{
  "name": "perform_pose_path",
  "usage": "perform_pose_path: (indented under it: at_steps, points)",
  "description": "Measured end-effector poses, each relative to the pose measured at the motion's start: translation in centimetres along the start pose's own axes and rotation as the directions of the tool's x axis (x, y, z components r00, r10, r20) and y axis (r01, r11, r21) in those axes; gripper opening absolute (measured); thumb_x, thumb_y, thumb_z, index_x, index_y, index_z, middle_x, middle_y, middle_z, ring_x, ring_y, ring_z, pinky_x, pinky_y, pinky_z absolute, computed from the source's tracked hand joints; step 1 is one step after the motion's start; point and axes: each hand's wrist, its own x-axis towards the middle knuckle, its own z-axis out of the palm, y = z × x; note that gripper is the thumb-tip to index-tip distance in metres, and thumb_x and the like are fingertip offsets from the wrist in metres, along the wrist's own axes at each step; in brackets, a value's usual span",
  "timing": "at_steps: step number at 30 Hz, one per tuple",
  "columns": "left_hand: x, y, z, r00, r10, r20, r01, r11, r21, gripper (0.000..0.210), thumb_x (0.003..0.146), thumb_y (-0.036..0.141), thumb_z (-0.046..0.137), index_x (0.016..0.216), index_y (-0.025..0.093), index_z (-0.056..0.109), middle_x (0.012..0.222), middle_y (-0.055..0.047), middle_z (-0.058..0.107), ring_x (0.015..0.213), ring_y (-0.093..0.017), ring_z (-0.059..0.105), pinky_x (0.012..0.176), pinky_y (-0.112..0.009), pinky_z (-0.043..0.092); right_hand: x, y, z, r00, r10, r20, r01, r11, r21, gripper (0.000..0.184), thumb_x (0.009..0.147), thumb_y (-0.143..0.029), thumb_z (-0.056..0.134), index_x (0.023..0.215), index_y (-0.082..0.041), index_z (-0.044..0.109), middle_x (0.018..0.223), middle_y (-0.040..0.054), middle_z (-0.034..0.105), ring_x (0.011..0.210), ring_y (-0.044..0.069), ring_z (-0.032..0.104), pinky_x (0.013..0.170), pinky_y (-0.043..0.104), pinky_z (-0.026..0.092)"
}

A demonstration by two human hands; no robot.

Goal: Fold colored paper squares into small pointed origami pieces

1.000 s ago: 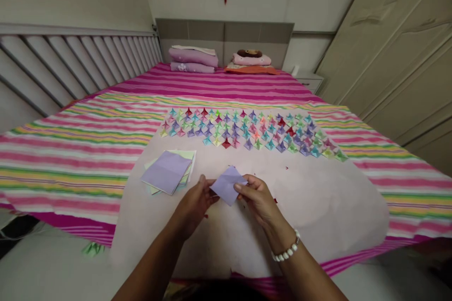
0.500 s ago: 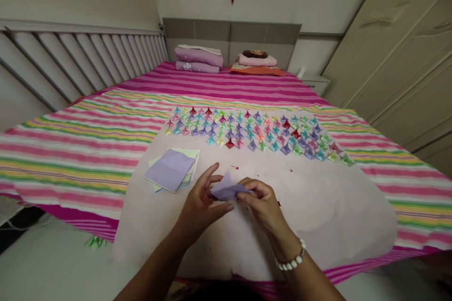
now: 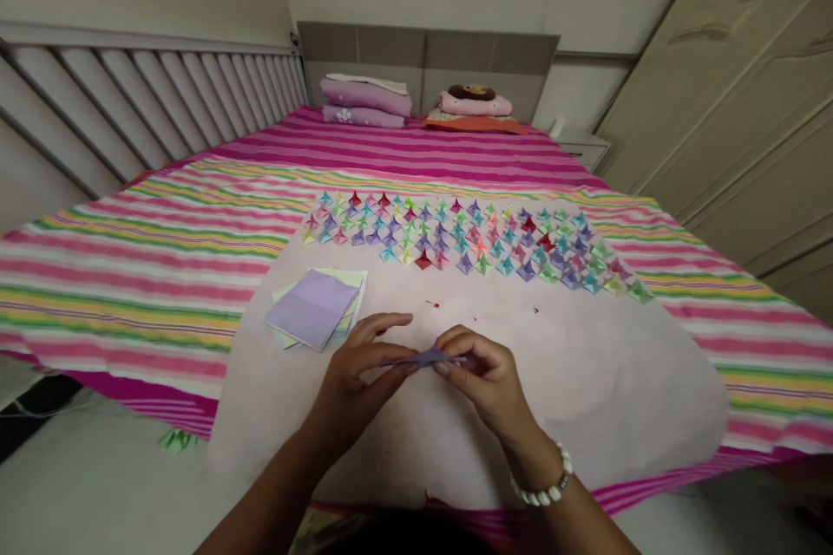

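A piece of folded purple origami paper (image 3: 426,357) is held level above the pale sheet, seen nearly edge-on. My left hand (image 3: 364,364) pinches its left end between thumb and fingers, with the index finger raised off it. On the other end, the thumb and fingers of my right hand (image 3: 482,368) are closed; a white beaded bracelet circles that wrist. To the left lies a stack of square origami paper (image 3: 312,308), purple on top with green and pale sheets beneath. Beyond my hands, rows of small folded paper pieces (image 3: 455,234) in many colours cover the far part of the sheet.
The pale sheet (image 3: 586,381) lies on a bed with a striped cover (image 3: 149,251). Small red scraps (image 3: 435,304) dot the sheet. Folded bedding (image 3: 364,100) rests by the headboard. A slatted rail (image 3: 162,95) borders the left; a green paper piece (image 3: 177,440) lies on the floor.
The purple paper has turned from showing a raised point to lying flat and edge-on. My left thumb and fingers have closed on its left end.
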Motion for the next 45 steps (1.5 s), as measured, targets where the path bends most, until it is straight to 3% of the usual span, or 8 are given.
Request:
perform_pose_path:
  at_steps: [7, 13, 18, 28, 32, 36, 41, 45]
  points:
    - [0.0, -0.4, 0.8, 0.947, -0.288, 0.144, 0.318, 0.903, -0.290, 0.017, 0.078, 0.027, 0.068, 0.091, 0.020, 0.074, 0.075, -0.003, 0.068, 0.066, -0.015, 0.057, 0.061, -0.025, 0.046, -0.3, 1.5, 0.3, 0.963, 0.257, -0.083, -0.253, 0.966, 0.058, 0.014, 0.070, -0.027, 0.077, 0.073, -0.019, 0.066, 0.061, -0.0022, 0.062, 0.053, 0.012, 0.057, 0.050, 0.023, 0.042]
    - [0.0, -0.7, 0.4, 0.956, -0.280, 0.091, 0.294, 0.918, -0.264, 0.013, 0.076, 0.019, 0.065, 0.083, 0.021, 0.076, 0.081, -0.004, 0.070, 0.068, -0.015, 0.057, 0.059, -0.024, 0.043, -0.2, 2.1, 0.4, 0.969, 0.233, -0.085, -0.222, 0.967, 0.126, 0.010, 0.068, -0.015, 0.071, 0.076, -0.022, 0.072, 0.071, -0.0012, 0.066, 0.053, 0.011, 0.057, 0.051, 0.023, 0.046]
    - [0.0, -0.4, 0.1, 0.953, -0.266, 0.145, 0.296, 0.917, -0.266, 0.016, 0.078, 0.021, 0.061, 0.082, 0.020, 0.077, 0.086, -0.006, 0.069, 0.073, -0.017, 0.058, 0.059, -0.024, 0.043, -0.2, 2.0, 0.4, 0.976, 0.206, -0.069, -0.195, 0.970, 0.145, 0.017, 0.068, -0.008, 0.063, 0.075, -0.022, 0.072, 0.076, -0.0009, 0.065, 0.056, 0.011, 0.058, 0.052, 0.024, 0.047]
    - [0.1, -1.1, 1.6, 0.922, -0.386, -0.002, 0.371, 0.887, -0.276, 0.012, 0.064, 0.024, 0.078, 0.068, 0.016, 0.071, 0.060, 0.000, 0.064, 0.049, -0.010, 0.051, 0.048, -0.021, 0.040, -0.3, 1.3, 0.2, 0.990, 0.142, 0.010, -0.143, 0.986, 0.088, 0.011, 0.078, -0.024, 0.063, 0.083, -0.021, 0.071, 0.084, 0.0035, 0.064, 0.073, 0.017, 0.057, 0.066, 0.029, 0.045]
    - [0.3, -0.7, 1.8, 0.928, -0.372, -0.003, 0.350, 0.875, -0.334, 0.039, 0.064, 0.023, 0.079, 0.101, 0.019, 0.068, 0.072, 0.001, 0.067, 0.060, -0.012, 0.059, 0.056, -0.023, 0.047, -0.3, 1.5, 0.3, 0.963, 0.246, -0.112, -0.242, 0.969, 0.045, 0.020, 0.069, -0.030, 0.076, 0.087, -0.022, 0.071, 0.077, 0.0000, 0.064, 0.063, 0.013, 0.053, 0.059, 0.025, 0.041]
    - [0.7, -0.7, 2.2, 0.913, -0.403, -0.069, 0.341, 0.844, -0.415, 0.074, 0.060, 0.023, 0.082, 0.127, 0.017, 0.053, 0.082, -0.001, 0.070, 0.070, -0.014, 0.063, 0.065, -0.025, 0.049, -0.1, 1.6, 0.6, 0.959, 0.259, -0.110, -0.257, 0.966, 0.032, 0.015, 0.070, -0.033, 0.076, 0.072, -0.020, 0.069, 0.065, -0.0016, 0.062, 0.058, 0.012, 0.050, 0.055, 0.024, 0.038]
    - [0.7, -1.0, 3.0, 0.893, -0.449, 0.035, 0.405, 0.765, -0.502, 0.032, 0.062, 0.029, 0.080, 0.088, 0.013, 0.069, 0.074, -0.003, 0.070, 0.073, -0.015, 0.063, 0.070, -0.026, 0.048, -0.1, 1.6, 0.6, 0.959, 0.237, -0.157, -0.228, 0.971, 0.071, 0.016, 0.072, -0.033, 0.075, 0.069, -0.019, 0.067, 0.064, -0.0013, 0.063, 0.060, 0.013, 0.053, 0.058, 0.025, 0.041]
    - [0.6, -0.6, 3.1, 0.893, -0.446, 0.060, 0.429, 0.804, -0.413, 0.021, 0.063, 0.032, 0.079, 0.071, 0.015, 0.070, 0.064, -0.001, 0.067, 0.064, -0.014, 0.059, 0.060, -0.024, 0.046, -0.1, 1.3, 0.3, 0.964, 0.243, -0.108, -0.239, 0.970, 0.044, 0.015, 0.070, -0.031, 0.077, 0.071, -0.019, 0.068, 0.068, -0.0007, 0.065, 0.064, 0.014, 0.055, 0.062, 0.026, 0.043]
